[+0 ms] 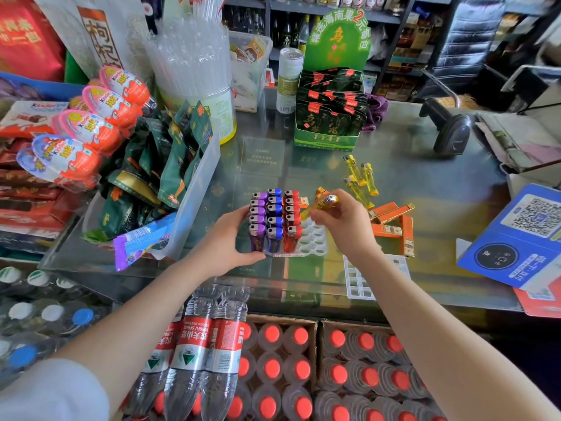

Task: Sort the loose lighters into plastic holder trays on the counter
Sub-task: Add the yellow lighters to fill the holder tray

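On the glass counter [409,165], the white tray [315,238] is the thing to steer by. Its left part is already full: a column of purple lighters [257,220], a column of blue lighters [274,217] beside it, and a column of red lighters [292,220] next, all standing upright with their metal heads up. To the right of the red column the tray's round holes are bare.

The left hand [226,241] sits against the tray's left side, fingers curled around the purple column and thumb along the near edge. My guess is that this is to brace the light tray so it does not slide while another lighter is pushed in.

The right hand [340,220] hovers just above the tray's empty right part, fingers pinched on a yellow lighter [321,204]. It is held tilted, metal head up and to the right, base pointing down-left toward the free holes, which suits dropping it in base-first.

Beyond the tray, further right and away from the person, loose yellow lighters [361,177] lie flat on the glass, not yet sorted. Right of the tray, orange boxes [391,220] lie scattered. A second tray [358,284] with square cells lies flat near the counter's front edge, below the right wrist; it looks empty.

Judging from the filled columns, yellow is the fourth colour to go in.
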{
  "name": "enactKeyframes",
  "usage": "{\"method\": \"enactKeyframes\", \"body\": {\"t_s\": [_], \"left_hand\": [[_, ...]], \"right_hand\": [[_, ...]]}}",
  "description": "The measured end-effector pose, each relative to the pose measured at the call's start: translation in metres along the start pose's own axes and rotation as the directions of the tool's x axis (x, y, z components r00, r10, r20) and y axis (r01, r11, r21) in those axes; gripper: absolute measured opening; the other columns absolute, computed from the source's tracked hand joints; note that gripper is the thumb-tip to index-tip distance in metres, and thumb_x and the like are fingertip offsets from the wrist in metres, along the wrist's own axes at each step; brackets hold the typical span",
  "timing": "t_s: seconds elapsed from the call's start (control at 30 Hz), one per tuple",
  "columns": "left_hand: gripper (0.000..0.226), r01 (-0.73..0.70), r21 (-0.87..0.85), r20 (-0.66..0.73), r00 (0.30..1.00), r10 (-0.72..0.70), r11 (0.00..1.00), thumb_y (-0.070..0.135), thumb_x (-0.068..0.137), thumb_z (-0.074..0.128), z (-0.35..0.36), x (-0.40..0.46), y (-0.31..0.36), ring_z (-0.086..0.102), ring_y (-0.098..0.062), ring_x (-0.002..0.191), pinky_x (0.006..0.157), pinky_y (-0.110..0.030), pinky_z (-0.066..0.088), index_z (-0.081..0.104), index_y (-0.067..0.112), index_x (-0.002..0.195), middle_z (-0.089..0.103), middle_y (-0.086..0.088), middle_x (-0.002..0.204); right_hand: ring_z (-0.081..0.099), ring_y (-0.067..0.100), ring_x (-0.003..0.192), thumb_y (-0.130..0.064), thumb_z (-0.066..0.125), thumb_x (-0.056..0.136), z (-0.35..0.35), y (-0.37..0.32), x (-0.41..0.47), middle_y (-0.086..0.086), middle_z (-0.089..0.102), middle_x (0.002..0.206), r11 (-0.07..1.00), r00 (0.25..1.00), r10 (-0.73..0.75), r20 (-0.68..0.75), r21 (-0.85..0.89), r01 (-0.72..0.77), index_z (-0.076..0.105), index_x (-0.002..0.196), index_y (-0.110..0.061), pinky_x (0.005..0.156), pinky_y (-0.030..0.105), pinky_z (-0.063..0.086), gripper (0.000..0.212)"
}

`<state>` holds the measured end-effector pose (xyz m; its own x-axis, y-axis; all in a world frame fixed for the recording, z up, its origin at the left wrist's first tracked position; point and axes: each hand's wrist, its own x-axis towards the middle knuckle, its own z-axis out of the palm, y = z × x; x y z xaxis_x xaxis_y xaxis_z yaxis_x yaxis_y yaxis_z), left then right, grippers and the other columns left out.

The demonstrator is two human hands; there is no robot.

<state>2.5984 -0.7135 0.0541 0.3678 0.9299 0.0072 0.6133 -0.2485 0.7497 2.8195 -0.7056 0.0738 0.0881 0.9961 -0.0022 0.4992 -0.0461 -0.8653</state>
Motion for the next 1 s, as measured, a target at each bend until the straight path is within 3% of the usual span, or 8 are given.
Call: {"method": "enactKeyframes", "body": {"t_s": [0.07, 0.23, 0.47, 0.57, 0.7, 0.87, 0.93, 1.0], "left_hand": [[0.077, 0.0, 0.006, -0.001, 1.0, 0.0, 1.0, 0.023, 0.067, 0.079, 0.0, 0.0, -0.002, 0.039, -0.001, 0.112, 0.097, -0.026, 0.031, 0.038, 0.023, 0.132, 0.044, 0.018, 0.118], [0.076, 0.004, 0.001, 0.005, 1.0, -0.004, 1.0, 0.024, 0.066, 0.079, 0.0, 0.0, -0.002, 0.039, -0.001, 0.111, 0.096, -0.026, 0.031, 0.04, 0.024, 0.131, 0.044, 0.018, 0.118], [0.072, 0.014, -0.014, 0.022, 1.0, -0.013, 1.0, 0.025, 0.063, 0.081, -0.001, 0.003, -0.004, 0.049, -0.005, 0.111, 0.096, -0.029, 0.038, 0.045, 0.024, 0.125, 0.053, 0.015, 0.117], [0.073, 0.014, -0.006, 0.007, 1.0, -0.014, 1.0, 0.024, 0.063, 0.082, -0.002, 0.002, -0.002, 0.046, 0.0, 0.107, 0.089, -0.019, 0.035, 0.045, 0.024, 0.125, 0.049, 0.02, 0.113], [0.075, 0.019, 0.028, -0.007, 1.0, -0.019, 0.999, 0.026, 0.063, 0.081, -0.002, 0.002, -0.001, 0.041, 0.001, 0.107, 0.092, -0.023, 0.032, 0.043, 0.024, 0.127, 0.046, 0.02, 0.114], [0.072, 0.025, 0.049, -0.008, 1.0, -0.024, 0.999, 0.026, 0.063, 0.081, -0.003, 0.002, 0.003, 0.04, 0.0, 0.106, 0.091, -0.025, 0.032, 0.045, 0.023, 0.125, 0.044, 0.02, 0.11], [0.072, 0.027, 0.051, -0.011, 1.0, -0.026, 0.998, 0.026, 0.063, 0.081, -0.002, 0.002, 0.004, 0.04, 0.0, 0.106, 0.09, -0.025, 0.032, 0.045, 0.023, 0.125, 0.044, 0.02, 0.109], [0.07, 0.026, 0.044, -0.025, 0.999, -0.024, 0.999, 0.025, 0.063, 0.081, -0.001, 0.002, 0.004, 0.04, 0.001, 0.104, 0.087, -0.022, 0.031, 0.046, 0.023, 0.124, 0.044, 0.022, 0.107]], "right_hand": [[0.062, 0.01, 0.068, -0.015, 0.066, 0.082, 0.002, 0.0, 0.002, 0.0, 0.065, 0.075, 0.999, 0.999, -0.018, 0.026, -0.042, 0.019, 0.058, 0.091, -0.006, 0.061, 0.02, 0.047, 0.015], [0.062, 0.025, 0.075, -0.019, 0.059, 0.088, 0.002, -0.002, 0.012, 0.01, 0.066, 0.083, 0.964, 0.991, -0.056, 0.125, -0.25, 0.086, 0.054, 0.093, -0.006, 0.069, 0.035, 0.051, 0.015], [0.057, 0.033, 0.079, -0.024, 0.057, 0.088, 0.007, -0.014, 0.023, 0.015, 0.061, 0.09, 0.809, 0.956, -0.136, 0.261, -0.528, 0.26, 0.046, 0.087, -0.006, 0.067, 0.04, 0.048, 0.022], [0.057, 0.032, 0.079, -0.026, 0.059, 0.087, 0.013, -0.01, 0.019, 0.012, 0.062, 0.09, 0.809, 0.967, -0.181, 0.18, -0.531, 0.251, 0.049, 0.087, -0.006, 0.061, 0.036, 0.043, 0.022], [0.058, 0.03, 0.082, -0.026, 0.06, 0.087, 0.018, -0.001, 0.015, 0.01, 0.063, 0.091, 0.815, 0.97, -0.2, 0.139, -0.526, 0.243, 0.051, 0.09, -0.008, 0.057, 0.031, 0.039, 0.02], [0.057, 0.023, 0.094, -0.031, 0.066, 0.081, 0.003, -0.003, 0.027, 0.006, 0.061, 0.106, 0.796, 0.955, -0.149, 0.255, -0.542, 0.269, 0.056, 0.107, -0.011, 0.075, 0.034, 0.048, 0.034], [0.052, 0.011, 0.089, -0.031, 0.068, 0.079, -0.015, 0.001, 0.029, -0.001, 0.059, 0.112, 0.855, 0.95, -0.117, 0.291, -0.457, 0.246, 0.052, 0.122, -0.016, 0.078, 0.024, 0.044, 0.048], [0.048, 0.005, 0.078, -0.032, 0.064, 0.082, -0.034, 0.009, 0.031, -0.006, 0.06, 0.106, 0.906, 0.981, -0.122, 0.154, -0.386, 0.173, 0.057, 0.118, -0.017, 0.073, 0.018, 0.039, 0.04]]}}
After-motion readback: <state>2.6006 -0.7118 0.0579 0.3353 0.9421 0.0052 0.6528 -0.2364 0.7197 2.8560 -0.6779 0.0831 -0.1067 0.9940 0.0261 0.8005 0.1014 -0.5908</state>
